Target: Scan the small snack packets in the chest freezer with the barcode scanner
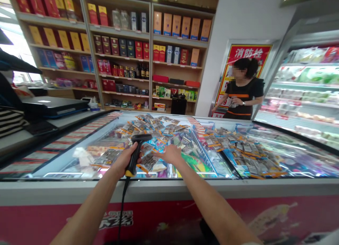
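My left hand (127, 158) is wrapped round the grip of a black and yellow barcode scanner (136, 151), whose head points right above the glass top. A black cable hangs from its base over the front edge. My right hand (172, 155) reaches in from the right, its thumb side toward the scanner. Its digits close at the upper corner of a small dark snack packet (149, 161) with orange edges; its other fingers are mostly hidden. Many similar snack packets (149, 125) lie in a loose heap behind both hands.
Under the packets is a glass-topped chest freezer (169, 190) with goods and wire baskets inside. More packets (246, 149) spread over its right half. A person (243, 89) stands beyond at the right. Boxed shelves (122, 47) line the back; counter equipment (55, 105) is at left.
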`<state>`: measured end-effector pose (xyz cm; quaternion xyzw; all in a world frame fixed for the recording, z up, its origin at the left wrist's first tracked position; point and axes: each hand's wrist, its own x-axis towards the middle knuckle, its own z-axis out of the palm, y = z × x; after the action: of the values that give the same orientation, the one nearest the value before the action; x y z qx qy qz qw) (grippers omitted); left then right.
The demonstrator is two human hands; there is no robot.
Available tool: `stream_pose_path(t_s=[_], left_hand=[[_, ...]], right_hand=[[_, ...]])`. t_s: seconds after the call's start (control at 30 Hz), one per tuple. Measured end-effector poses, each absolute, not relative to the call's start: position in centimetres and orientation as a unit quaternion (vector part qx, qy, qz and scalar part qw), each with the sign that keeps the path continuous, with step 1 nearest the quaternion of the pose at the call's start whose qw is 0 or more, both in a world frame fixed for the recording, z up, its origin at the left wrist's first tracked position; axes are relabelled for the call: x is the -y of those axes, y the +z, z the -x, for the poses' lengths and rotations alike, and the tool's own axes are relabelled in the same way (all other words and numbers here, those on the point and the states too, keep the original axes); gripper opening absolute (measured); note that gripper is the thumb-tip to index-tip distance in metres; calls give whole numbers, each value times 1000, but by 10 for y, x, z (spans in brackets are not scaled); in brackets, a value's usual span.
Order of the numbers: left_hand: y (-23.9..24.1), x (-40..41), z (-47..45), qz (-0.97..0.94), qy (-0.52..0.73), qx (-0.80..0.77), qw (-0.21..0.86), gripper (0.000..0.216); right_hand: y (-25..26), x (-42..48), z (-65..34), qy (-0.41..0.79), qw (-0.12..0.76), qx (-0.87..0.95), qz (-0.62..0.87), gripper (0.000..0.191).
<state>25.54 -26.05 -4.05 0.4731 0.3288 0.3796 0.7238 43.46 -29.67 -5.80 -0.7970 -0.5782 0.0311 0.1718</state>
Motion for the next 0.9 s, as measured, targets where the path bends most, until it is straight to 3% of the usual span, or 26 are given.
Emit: stream_pose_path(t_s=[0.17,0.37,0.53,0.7,0.9], left_hand=[[-49,267,-265,-470,356,-312,745,32],[-39,266,-282,-472,362,-308,743,29],[-21,266,-304,-464,357,-279,761,27],[-16,265,-334,-475,344,-255,769,28],[-17,272,-356,-476,307,-245,787,28]], right_hand=[[-57,295,-427,95,248,596,758,45],[-50,302,-488,313,501,409,696,30],[-49,310,-547,313,693,247,600,14],[-60,307,-567,305,764,171,543,16],[-70,304,-576,322,781,162,510,22]])
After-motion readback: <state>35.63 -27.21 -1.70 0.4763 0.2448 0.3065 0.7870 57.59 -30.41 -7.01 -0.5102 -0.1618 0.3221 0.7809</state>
